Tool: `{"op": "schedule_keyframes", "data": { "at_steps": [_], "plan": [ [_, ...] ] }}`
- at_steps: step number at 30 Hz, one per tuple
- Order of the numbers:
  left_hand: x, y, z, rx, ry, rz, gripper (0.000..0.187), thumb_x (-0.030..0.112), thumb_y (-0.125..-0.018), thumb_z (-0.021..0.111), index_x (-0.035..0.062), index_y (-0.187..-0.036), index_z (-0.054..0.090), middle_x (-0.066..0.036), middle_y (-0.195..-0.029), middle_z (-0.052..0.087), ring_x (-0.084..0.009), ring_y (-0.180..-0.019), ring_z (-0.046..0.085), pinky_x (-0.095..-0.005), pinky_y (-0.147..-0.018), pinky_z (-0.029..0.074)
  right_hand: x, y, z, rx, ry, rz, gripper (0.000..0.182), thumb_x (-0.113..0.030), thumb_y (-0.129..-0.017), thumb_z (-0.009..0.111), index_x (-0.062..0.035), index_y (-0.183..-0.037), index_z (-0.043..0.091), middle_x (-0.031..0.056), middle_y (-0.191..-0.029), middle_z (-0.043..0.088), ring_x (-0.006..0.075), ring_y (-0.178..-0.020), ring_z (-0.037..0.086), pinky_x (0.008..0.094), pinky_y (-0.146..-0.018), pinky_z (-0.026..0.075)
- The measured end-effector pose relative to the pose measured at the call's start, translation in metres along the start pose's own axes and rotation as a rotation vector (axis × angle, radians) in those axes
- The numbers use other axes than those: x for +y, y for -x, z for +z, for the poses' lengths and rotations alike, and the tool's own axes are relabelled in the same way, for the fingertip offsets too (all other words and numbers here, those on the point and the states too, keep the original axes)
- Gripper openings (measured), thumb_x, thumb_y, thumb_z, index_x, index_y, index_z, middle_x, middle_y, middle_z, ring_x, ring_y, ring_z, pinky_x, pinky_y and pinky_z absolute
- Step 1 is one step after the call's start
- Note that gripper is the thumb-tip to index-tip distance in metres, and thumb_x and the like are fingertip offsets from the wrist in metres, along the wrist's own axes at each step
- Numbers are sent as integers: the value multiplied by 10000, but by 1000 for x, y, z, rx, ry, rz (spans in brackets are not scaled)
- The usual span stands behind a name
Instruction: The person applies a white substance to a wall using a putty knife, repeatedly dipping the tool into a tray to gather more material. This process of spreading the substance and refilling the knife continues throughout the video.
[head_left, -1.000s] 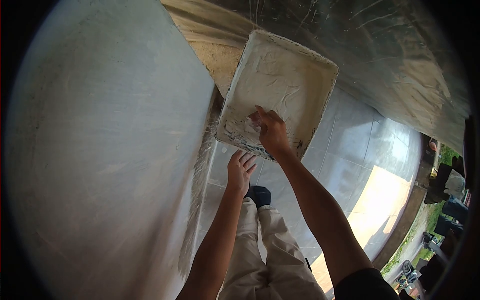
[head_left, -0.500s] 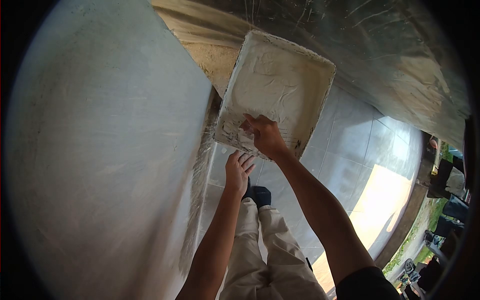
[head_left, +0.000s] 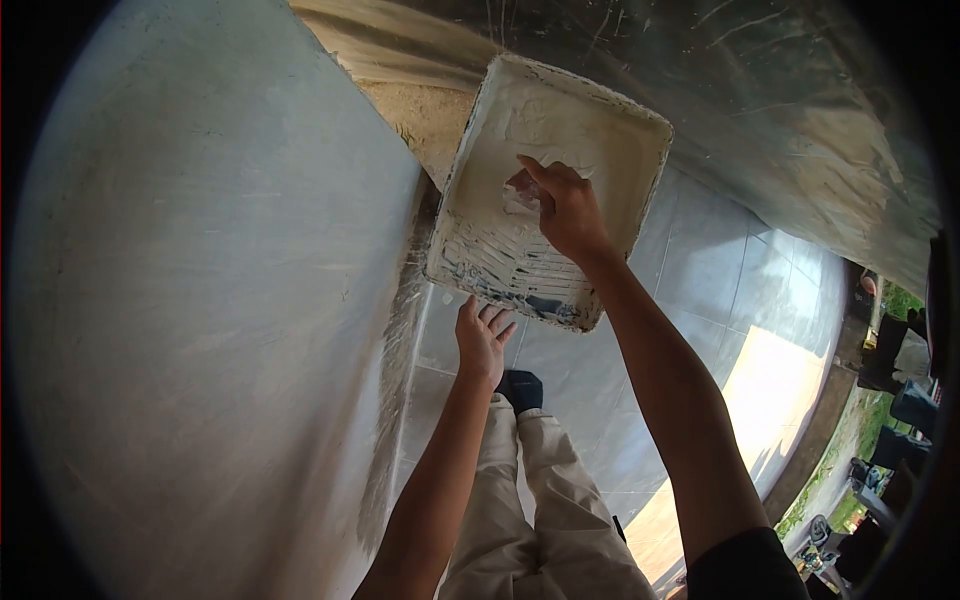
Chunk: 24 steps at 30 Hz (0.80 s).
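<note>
A white paint tray with a crusted rim holds thick off-white paint, and its ribbed slope faces me. My right hand is over the middle of the tray, its fingers closed round a whitish, paint-smeared thing. Most of that thing is hidden by the hand, so I cannot tell its kind. At the tray's near left edge is my left hand, palm turned up and fingers apart. Its fingertips are right by the rim.
A pale smooth wall fills the left side. Grey tiles cover the floor, with a sunlit patch on the right. Plastic sheeting hangs across the top. Clothes and other items lie at the far right.
My right hand has moved up the tray, away from me, with the whitish thing. More of the ribbed slope shows now. My left hand has barely moved.
</note>
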<state>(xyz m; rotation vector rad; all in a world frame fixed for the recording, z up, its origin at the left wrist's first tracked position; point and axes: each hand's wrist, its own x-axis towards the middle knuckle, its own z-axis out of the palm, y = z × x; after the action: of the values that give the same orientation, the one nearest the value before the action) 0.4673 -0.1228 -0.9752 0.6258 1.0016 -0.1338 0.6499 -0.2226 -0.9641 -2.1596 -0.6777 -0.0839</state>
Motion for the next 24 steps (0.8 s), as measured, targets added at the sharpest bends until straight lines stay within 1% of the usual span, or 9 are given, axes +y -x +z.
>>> {"op": "schedule_keyframes", "data": {
  "at_steps": [1,3,7,13,16,18,19,21,24],
  "plan": [
    [1,0,1,-26,-19,4,810,475,-955,374,45,-1512,-28,-261,-1536,128,-379,-1407,229,-476,-1124,217,3,-1,2,0,-1,-1,501,109,-766,516,-94,-1216,600,83,-906,661,289,-861,619,435,-799,468],
    [2,0,2,-22,-21,3,812,477,-954,376,43,-1512,-25,-261,-1534,133,-378,-1406,232,-478,-1123,220,5,-1,5,-33,34,-2,498,100,-772,513,-107,-1217,594,42,-922,666,262,-909,607,435,-830,445],
    [2,-1,-2,-54,-28,1,811,482,-953,375,39,-1511,-11,-259,-1531,148,-378,-1405,235,-479,-1122,224,7,0,5,-48,50,37,493,99,-772,503,-105,-1210,599,32,-930,670,264,-896,605,431,-831,443],
    [3,-3,-6,-53,-22,-9,803,484,-952,370,36,-1512,7,-249,-1533,159,-371,-1408,234,-478,-1123,222,13,1,10,-44,30,-15,489,106,-767,495,-103,-1197,601,25,-946,679,262,-895,602,430,-834,440],
    [4,-3,-4,-29,-9,-17,813,482,-951,375,41,-1512,-15,-247,-1539,148,-368,-1408,236,-476,-1124,221,11,-2,10,-30,67,-43,477,118,-748,501,-80,-1169,610,37,-922,687,275,-873,610,429,-816,465],
    [4,-2,-2,-26,-16,-14,821,482,-950,379,42,-1511,-29,-249,-1540,143,-369,-1408,237,-475,-1123,221,8,-4,10,7,-15,-57,462,136,-726,502,-51,-1130,624,51,-893,694,288,-833,615,418,-784,498],
    [4,-2,-2,-25,-22,-12,830,482,-949,382,44,-1511,-43,-251,-1541,138,-369,-1408,238,-473,-1123,222,7,-4,9,6,-15,-55,462,136,-726,502,-51,-1130,624,51,-893,694,288,-833,615,418,-784,498],
    [2,-3,-4,-35,-16,-15,838,484,-947,387,46,-1510,-53,-254,-1541,133,-367,-1409,237,-472,-1122,222,6,-4,9,12,30,-52,448,144,-716,504,-26,-1111,632,79,-872,694,303,-810,618,406,-757,520],
    [1,-3,-4,-39,-8,-21,847,487,-943,394,47,-1510,-57,-260,-1539,133,-364,-1407,243,-469,-1121,223,7,-4,9,-14,10,-11,454,138,-720,507,-31,-1121,637,105,-859,685,303,-812,618,405,-750,518]
  ]
}}
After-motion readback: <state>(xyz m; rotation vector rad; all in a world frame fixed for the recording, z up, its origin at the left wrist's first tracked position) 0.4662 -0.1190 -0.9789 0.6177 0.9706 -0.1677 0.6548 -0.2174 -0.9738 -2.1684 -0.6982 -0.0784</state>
